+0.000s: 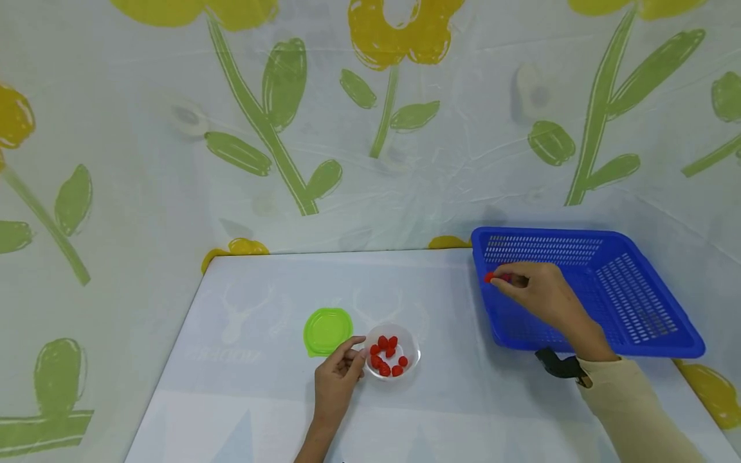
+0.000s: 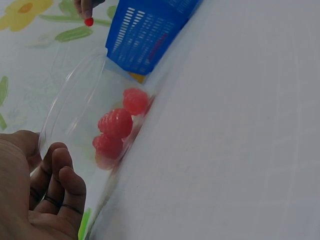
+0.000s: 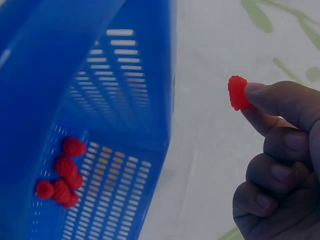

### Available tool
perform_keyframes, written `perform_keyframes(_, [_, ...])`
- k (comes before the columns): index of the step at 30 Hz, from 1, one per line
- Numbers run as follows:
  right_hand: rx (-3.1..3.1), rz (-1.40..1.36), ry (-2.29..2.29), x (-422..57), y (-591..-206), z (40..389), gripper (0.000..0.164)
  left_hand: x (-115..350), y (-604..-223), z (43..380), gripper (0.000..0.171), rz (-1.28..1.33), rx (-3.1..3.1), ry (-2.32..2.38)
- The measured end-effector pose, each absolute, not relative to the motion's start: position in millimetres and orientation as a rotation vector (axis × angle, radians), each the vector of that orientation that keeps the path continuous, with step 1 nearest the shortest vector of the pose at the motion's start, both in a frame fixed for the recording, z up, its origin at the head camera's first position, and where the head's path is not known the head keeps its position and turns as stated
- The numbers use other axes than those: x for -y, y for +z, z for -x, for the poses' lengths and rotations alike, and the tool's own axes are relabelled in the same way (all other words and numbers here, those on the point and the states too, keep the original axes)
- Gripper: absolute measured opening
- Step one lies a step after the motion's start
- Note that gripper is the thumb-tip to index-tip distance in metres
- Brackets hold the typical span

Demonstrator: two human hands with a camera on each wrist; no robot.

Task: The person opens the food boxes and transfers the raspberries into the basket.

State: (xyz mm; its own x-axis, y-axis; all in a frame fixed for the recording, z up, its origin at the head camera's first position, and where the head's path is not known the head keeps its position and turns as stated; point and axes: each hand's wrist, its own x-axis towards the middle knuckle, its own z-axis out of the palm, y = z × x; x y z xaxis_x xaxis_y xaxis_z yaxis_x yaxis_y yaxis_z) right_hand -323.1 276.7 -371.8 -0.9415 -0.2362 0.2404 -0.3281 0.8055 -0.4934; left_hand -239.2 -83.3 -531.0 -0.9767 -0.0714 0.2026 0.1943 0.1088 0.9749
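A clear plastic bowl (image 1: 413, 339) stands on the table with several red raspberries (image 1: 383, 343) inside; the left wrist view shows some raspberries (image 2: 116, 123) through its wall. My left hand (image 1: 338, 381) pinches the bowl's near-left rim between thumb and fingers. Up at the left side of the blue basket (image 1: 550, 233), my right hand (image 1: 541, 297) holds one raspberry (image 3: 238, 93) between thumb and index finger, the other fingers curled in. In the right wrist view, several raspberries (image 3: 65, 167) lie together on the basket's floor.
A bright green lid (image 1: 327, 329) lies flat just left of the bowl, close to the left fingertips. The basket's slotted walls rise at the table's right side. Behind the white table (image 1: 255, 373) hangs a flower-printed cloth (image 1: 359, 180).
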Motion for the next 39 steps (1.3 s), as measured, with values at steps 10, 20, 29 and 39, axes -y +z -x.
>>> perform_keyframes(10, [2.882,-0.366,0.792,-298,-371,334,0.014,81,-528,240,0.028,0.058,2.190,-1.985])
perform_keyframes(20, [2.967,-0.280,0.758,-316,-371,344,0.020,77,-495,233,0.027,0.033,2.191,-1.995])
perform_keyframes(29, [3.001,-0.250,0.703,-328,-373,354,0.024,79,-514,238,0.028,0.016,2.212,-1.967])
perform_keyframes(39, [3.068,-0.161,0.707,-339,-374,362,0.027,83,-532,240,0.026,0.113,2.184,-1.967])
